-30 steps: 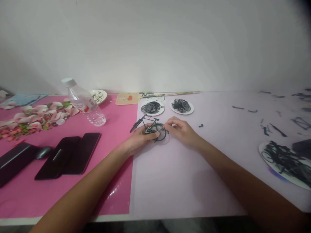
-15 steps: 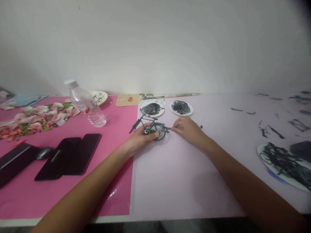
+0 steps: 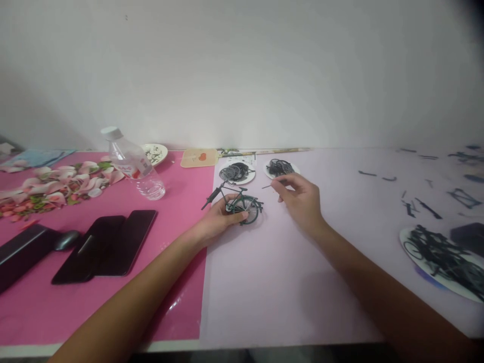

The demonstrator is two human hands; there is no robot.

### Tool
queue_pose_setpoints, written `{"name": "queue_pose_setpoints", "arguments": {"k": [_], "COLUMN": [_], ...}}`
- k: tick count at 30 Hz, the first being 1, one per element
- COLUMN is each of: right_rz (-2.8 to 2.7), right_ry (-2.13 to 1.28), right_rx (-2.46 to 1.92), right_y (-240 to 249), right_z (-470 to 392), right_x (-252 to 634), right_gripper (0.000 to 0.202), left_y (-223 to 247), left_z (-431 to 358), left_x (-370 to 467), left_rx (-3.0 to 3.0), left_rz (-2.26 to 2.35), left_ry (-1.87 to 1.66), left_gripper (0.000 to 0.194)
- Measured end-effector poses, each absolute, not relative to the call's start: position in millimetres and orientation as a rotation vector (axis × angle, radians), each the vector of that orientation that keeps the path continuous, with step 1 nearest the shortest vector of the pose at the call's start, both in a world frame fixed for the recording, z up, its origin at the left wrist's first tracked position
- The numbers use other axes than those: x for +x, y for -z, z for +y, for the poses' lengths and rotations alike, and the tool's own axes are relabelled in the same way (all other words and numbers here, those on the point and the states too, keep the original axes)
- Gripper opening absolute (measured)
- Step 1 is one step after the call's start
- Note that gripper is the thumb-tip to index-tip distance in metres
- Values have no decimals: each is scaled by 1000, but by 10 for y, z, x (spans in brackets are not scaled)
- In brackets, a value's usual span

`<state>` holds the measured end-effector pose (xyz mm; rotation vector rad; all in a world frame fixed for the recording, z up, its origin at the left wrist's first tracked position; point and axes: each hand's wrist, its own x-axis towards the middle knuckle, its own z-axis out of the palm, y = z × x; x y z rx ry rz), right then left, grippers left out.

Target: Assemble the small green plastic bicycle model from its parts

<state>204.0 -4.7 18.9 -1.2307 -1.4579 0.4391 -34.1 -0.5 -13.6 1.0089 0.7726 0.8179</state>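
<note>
My left hand [image 3: 223, 217] grips a small dark green model bicycle [image 3: 239, 199] by its rear wheel, thumb pressed on the spokes. The model has a frame, saddle and rear wheel; no front wheel shows on its fork, which points down to the left. To the right of it, my right hand [image 3: 298, 196] pinches a thin dark stick-like part [image 3: 266, 186] between thumb and fingertips, apart from the model. Just behind the hands are two white plates, the left plate [image 3: 251, 179] and the right plate [image 3: 298, 170], both holding black wheels and small parts.
A large plate [image 3: 404, 237] of dark bicycle parts and several loose pieces lie at right. On the pink left side are a water bottle [image 3: 138, 169], two black phones [image 3: 126, 247], a mouse [image 3: 67, 240], a black case [image 3: 26, 252] and artificial petals [image 3: 60, 181].
My right hand has drawn back from the bicycle's rear end and risen slightly, with the thin part in its fingertips. My left hand keeps the model in nearly the same spot.
</note>
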Motion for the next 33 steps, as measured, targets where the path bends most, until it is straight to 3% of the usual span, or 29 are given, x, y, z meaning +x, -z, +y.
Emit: {"name": "queue_pose_setpoints", "arguments": {"k": [8, 33], "right_rz": [-1485, -1658], "right_ry": [-698, -638], "right_rx": [-957, -1123], "right_y": [-175, -107], "right_z": [-342, -383], "right_x": [1747, 1729], "right_gripper": [17, 19], "left_y": [139, 152], "left_z": [-29, -35], "left_x": [-335, -325], "left_rx": [1081, 1108], "left_rz": [789, 824], "left_ry": [-831, -825], "left_gripper": [63, 65]}}
